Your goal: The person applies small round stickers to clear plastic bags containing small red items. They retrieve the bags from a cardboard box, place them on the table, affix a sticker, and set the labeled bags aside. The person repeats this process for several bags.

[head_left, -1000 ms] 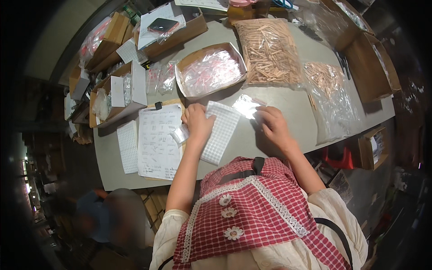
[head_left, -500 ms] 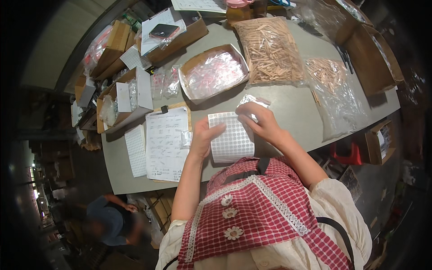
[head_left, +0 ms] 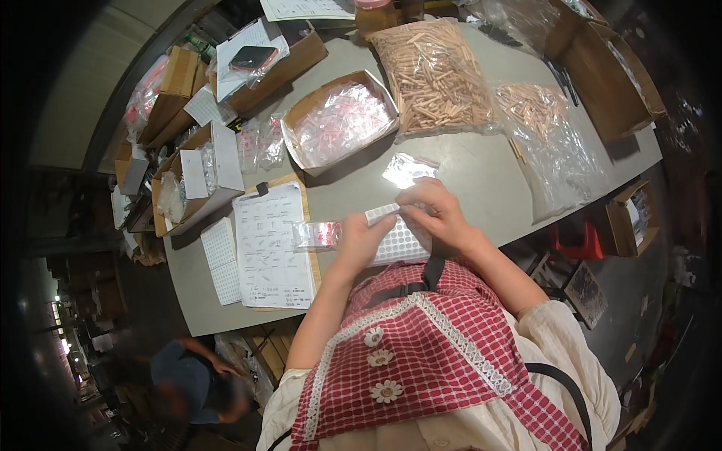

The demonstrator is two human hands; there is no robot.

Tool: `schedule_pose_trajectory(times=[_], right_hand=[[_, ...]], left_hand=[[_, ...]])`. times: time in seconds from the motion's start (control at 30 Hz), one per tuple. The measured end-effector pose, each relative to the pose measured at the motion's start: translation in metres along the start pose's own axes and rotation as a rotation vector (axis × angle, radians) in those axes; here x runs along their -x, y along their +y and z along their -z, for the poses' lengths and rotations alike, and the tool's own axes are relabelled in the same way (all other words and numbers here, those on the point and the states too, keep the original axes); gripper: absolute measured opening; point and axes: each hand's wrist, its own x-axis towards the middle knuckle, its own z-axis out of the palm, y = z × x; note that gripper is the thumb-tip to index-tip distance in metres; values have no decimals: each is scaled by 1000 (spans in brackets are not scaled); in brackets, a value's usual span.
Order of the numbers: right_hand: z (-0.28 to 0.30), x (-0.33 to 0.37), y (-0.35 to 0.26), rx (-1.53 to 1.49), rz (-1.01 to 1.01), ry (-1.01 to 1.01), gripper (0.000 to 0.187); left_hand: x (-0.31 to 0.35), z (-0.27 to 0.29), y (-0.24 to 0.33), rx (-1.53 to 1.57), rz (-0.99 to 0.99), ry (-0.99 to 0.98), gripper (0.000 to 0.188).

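A sheet of round pale dot stickers (head_left: 401, 246) is held low over the near table edge, against my apron. Its far strip bends up between my hands. My left hand (head_left: 362, 239) grips the sheet's left side, thumb across the top. The fingers of my right hand (head_left: 444, 216) are pinched on the sheet's far edge, close to my left thumb; whether a single sticker is between them is too small to see. Just beyond the right hand lies a small shiny clear bag (head_left: 410, 170). Another small zip bag (head_left: 318, 234) rests beside my left hand, overlapping the clipboard papers (head_left: 272, 259).
A carton tray of small zip bags (head_left: 342, 124) stands beyond my hands. Farther right are a big bag of wooden sticks (head_left: 436, 79) and a half-filled one (head_left: 541, 143). Open boxes (head_left: 199, 177) line the left; another sticker sheet (head_left: 221, 259) lies there. A person (head_left: 195, 379) is at lower left.
My hands have come together over the sheet, and its far edge, flat before, is now bent up. My right hand has drawn nearer, uncovering the shiny bag. The view has shifted slightly.
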Motion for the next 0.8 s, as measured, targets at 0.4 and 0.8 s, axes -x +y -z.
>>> schedule_pose_trajectory(times=[0.4,0.8], right_hand=[[6,13,30,16,-374,230,8],[46,8,57,744,106,-168,29]], left_hand=[[-5,-7,-19,0,66,33,23],[-8,-13,-13,165,232,58,29]])
